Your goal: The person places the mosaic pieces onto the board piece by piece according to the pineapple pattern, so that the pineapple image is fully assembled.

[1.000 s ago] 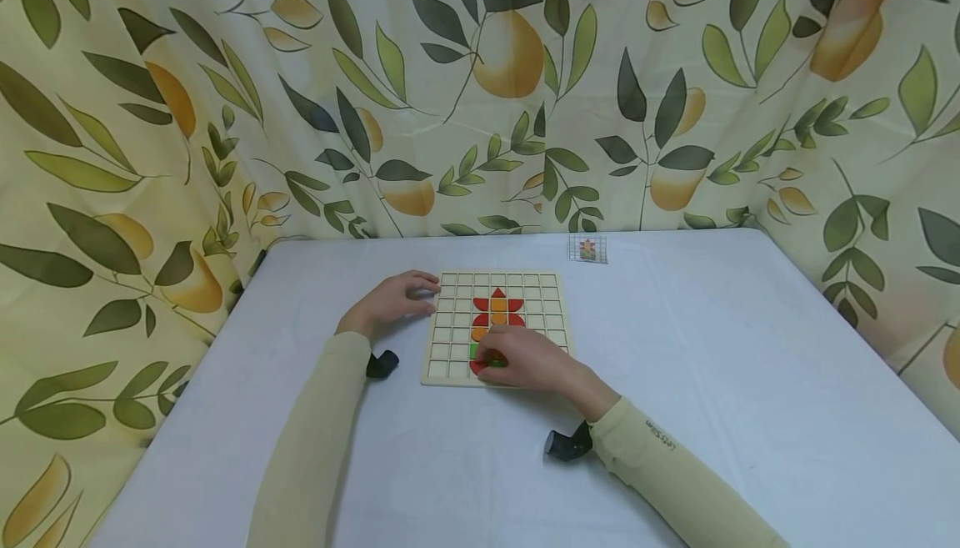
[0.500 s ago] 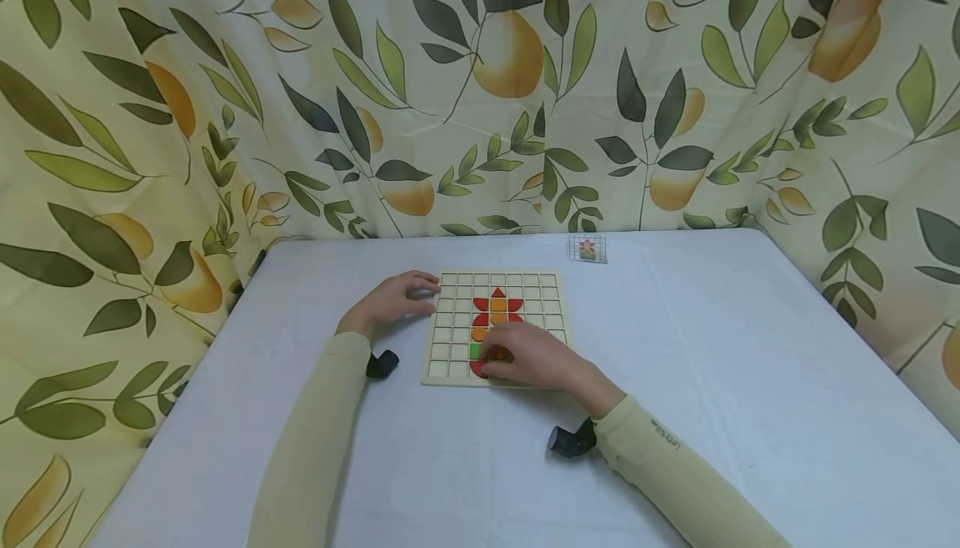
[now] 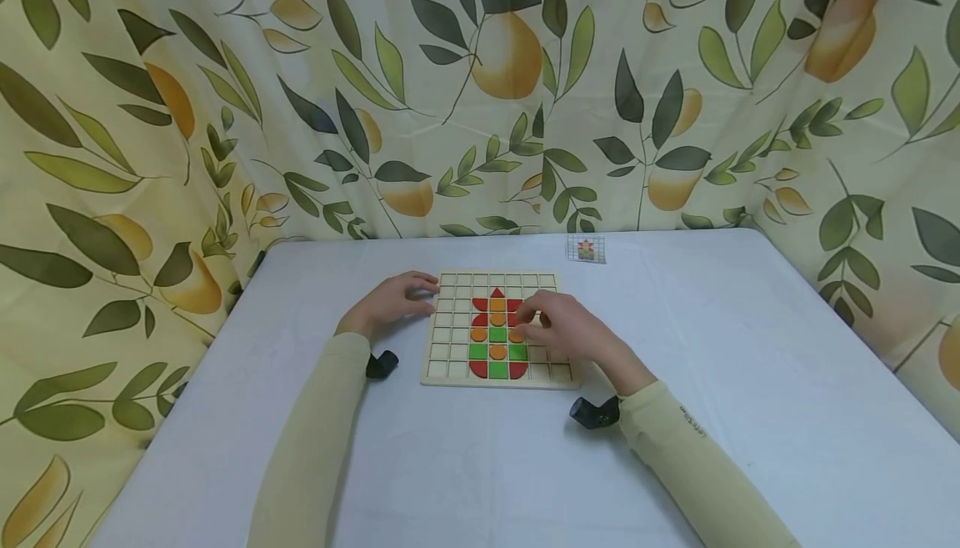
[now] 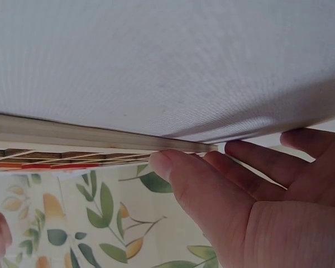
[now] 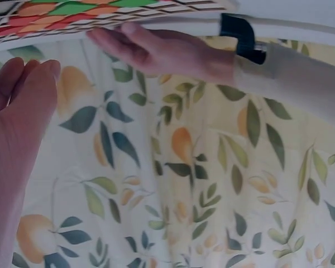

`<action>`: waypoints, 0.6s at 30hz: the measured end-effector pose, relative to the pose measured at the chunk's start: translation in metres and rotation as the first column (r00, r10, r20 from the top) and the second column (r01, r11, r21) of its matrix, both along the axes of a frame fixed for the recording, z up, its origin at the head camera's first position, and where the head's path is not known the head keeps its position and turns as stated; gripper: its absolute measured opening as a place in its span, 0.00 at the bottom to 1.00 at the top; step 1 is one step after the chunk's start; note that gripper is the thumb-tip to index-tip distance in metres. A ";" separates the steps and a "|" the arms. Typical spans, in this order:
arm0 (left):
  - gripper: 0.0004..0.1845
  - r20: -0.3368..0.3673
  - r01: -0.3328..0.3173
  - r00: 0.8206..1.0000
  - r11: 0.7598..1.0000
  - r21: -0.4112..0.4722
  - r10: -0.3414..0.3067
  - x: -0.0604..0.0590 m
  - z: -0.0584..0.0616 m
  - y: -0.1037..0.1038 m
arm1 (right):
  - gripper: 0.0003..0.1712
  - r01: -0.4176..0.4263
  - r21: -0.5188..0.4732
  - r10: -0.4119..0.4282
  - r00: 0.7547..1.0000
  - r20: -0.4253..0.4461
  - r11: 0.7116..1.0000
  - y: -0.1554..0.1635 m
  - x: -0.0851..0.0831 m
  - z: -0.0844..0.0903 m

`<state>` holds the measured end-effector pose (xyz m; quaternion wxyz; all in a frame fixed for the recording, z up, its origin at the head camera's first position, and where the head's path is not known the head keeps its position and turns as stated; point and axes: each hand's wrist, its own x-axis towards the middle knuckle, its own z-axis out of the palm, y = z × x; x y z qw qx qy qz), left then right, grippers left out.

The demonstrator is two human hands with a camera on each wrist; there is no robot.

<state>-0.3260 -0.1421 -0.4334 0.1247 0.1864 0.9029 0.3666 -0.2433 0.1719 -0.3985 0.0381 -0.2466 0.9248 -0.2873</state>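
Curtain [image 3: 480,89], printed with leaves and yellow pears, enclosed the desk [image 3: 750,381] at the back and on both sides. Desk covered in plain pale blue-white cloth.

Board [image 3: 450,348]: pale wood, square, gridded into small cells, lying flat near the desk's middle, just in front of the person. Most cells bare. Coloured pieces filled a central column: a red triangle [image 3: 497,293] at the top, red petal shapes beside orange discs below it, then green squares [image 3: 478,352] around an orange disc [image 3: 497,352], and at the bottom a green square flanked by red quarter-rounds. Overall figure resembled a flower.

Left hand [image 3: 393,302] rested on the desk against the board's left edge; fingers [image 4: 212,184] relaxed and nearly straight, tips touching the rim, grasping nothing. Left wrist view confirmed the fingertips lay at the board's edge.

Right hand [image 3: 562,331] lay over the board's right half, fingers loosely curled, tips at an orange piece [image 3: 516,334] right of the column. Whether they pinched it or merely touched it, cannot tell.

Small card [image 3: 587,249] with a grid and a coloured figure lay near the desk's back edge, well apart from the board.
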 end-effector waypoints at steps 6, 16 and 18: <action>0.21 0.001 0.006 1.000 1.000 0.009 -0.006 0.001 -0.001 0.000 | 0.09 0.112 0.010 -0.112 0.993 0.043 0.994 0.022 -0.009 -0.001; 0.20 0.003 0.004 1.000 1.000 0.001 -0.004 -0.004 -0.001 0.001 | 0.13 0.292 0.010 -0.292 0.956 0.009 0.956 0.062 -0.027 -0.002; 0.20 -0.004 0.009 1.000 1.000 0.001 -0.009 -0.005 -0.001 0.000 | 0.14 0.307 0.010 -0.307 0.952 -0.002 0.952 0.070 -0.031 -0.002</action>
